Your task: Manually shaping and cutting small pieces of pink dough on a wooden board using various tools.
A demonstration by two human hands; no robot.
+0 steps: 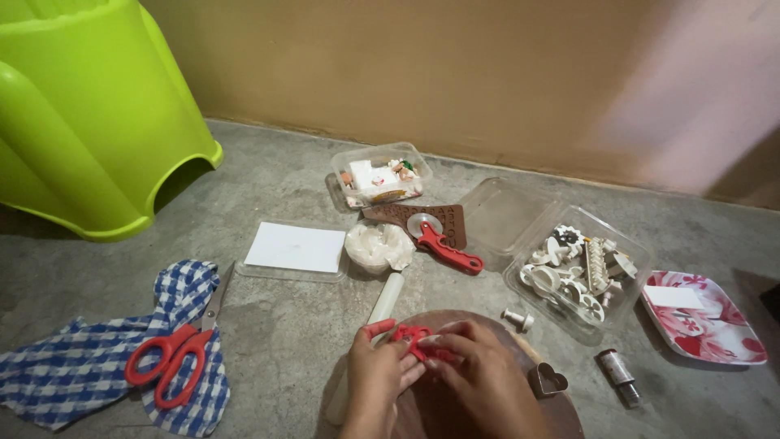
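Note:
My left hand (375, 375) and my right hand (479, 367) meet over a round brown board (561, 415) at the bottom centre. Together they pinch a small piece of red clay (413, 337) between the fingertips. A white rolling pin (385, 299) lies just left of my left hand, partly hidden under it. A heart-shaped metal cutter (549, 379) rests on the board's right side, close to my right hand.
On the concrete floor: red-handled scissors (177, 349) on a blue checked cloth (73, 370), a red wheel cutter (443, 244), a lump in white plastic (378, 246), a white card (296, 246), clear boxes of cutters (581, 272), a floral tray (705, 317), a green plastic stool (89, 122).

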